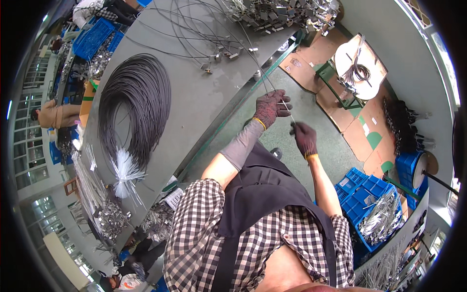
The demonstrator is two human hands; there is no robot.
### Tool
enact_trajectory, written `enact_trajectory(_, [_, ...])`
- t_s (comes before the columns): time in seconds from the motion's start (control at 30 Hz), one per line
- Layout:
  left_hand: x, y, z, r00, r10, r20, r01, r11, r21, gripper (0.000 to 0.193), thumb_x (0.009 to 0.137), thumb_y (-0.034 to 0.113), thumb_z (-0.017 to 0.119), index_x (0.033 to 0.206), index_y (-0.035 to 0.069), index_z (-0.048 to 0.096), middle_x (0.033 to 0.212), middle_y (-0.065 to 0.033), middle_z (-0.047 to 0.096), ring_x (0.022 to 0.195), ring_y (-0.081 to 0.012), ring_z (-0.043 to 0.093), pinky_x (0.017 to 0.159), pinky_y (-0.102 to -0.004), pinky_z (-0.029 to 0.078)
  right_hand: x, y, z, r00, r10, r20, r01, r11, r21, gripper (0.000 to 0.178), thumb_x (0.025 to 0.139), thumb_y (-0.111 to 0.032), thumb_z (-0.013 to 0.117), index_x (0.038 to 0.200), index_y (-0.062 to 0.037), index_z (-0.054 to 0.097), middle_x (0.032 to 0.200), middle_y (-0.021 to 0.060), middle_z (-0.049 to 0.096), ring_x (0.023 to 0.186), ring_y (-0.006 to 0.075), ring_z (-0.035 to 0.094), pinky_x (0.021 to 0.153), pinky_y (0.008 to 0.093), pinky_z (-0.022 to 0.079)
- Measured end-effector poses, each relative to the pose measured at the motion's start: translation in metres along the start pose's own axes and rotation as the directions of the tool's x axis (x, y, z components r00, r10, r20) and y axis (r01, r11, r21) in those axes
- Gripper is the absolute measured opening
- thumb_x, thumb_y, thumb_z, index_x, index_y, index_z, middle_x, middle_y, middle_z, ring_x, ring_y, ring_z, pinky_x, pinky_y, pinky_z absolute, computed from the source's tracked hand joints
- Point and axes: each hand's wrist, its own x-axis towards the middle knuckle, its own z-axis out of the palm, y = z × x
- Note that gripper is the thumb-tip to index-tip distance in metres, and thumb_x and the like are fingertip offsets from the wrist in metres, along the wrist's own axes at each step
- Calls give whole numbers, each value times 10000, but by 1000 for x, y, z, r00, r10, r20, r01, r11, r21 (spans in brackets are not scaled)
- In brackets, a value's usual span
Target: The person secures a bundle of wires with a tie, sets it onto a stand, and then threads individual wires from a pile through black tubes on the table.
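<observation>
My left hand [271, 108], in a dark knit glove, is closed around thin dark cables [264, 78] just off the front edge of the grey table [194, 107]. A thin length of cable [289, 113] runs from it to my right hand [305, 140], gloved alike, whose fingers are pinched on its lower part. From my left hand the cables lead up over the table edge among loose cables and small metal pieces [221, 52]. A large heap of metal pieces [287, 14] lies at the table's far end.
Left on the table lie a big coil of dark cable [158, 92] and a white tie bundle [125, 170]. At right stand a round pale turntable [367, 53] holding a small cable coil and blue crates [360, 197]. Cardboard [333, 114] covers the floor. Other people [58, 114] are at far left.
</observation>
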Motion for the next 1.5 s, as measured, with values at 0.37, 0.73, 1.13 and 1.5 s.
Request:
enact_trajectory(0.37, [34, 140, -46, 961, 267, -71, -262, 962, 76, 296, 952, 240, 583, 1134, 8, 562, 846, -115, 653, 675, -256, 683, 511, -345, 597, 27, -48, 36, 947, 6, 320, -60, 985, 160, 256, 948, -77, 473, 1127, -47, 653, 815, 53, 683, 685, 111, 602, 671, 256, 505])
enact_trajectory(0.73, [63, 214, -36, 925, 347, -155, -357, 933, -48, 207, 891, 205, 658, 1007, 52, 581, 704, -57, 598, 558, -192, 599, 432, -307, 491, 142, -144, 85, 954, 28, 299, -73, 987, 143, 260, 927, -80, 503, 1128, 15, 640, 841, 82, 692, 742, 141, 631, 715, 285, 513])
enact_trajectory(1.13, [105, 244, -101, 993, 117, 12, -108, 947, -303, 191, 890, 155, 659, 1032, 38, 608, 740, -56, 603, 552, -191, 564, 463, -276, 436, 98, -161, 84, 963, -160, 219, 98, 958, 269, 228, 914, -29, 576, 1120, 30, 657, 885, 91, 704, 827, 130, 656, 788, 274, 521])
enact_trajectory(1.5, [85, 227, -89, 978, 200, -51, -192, 972, 136, 214, 881, 156, 631, 1035, 7, 632, 766, -119, 662, 563, -248, 637, 468, -333, 529, 77, -168, 88, 871, 232, 433, -313, 941, 126, 242, 938, -170, 581, 1065, 16, 668, 778, 45, 682, 605, 89, 584, 566, 240, 498])
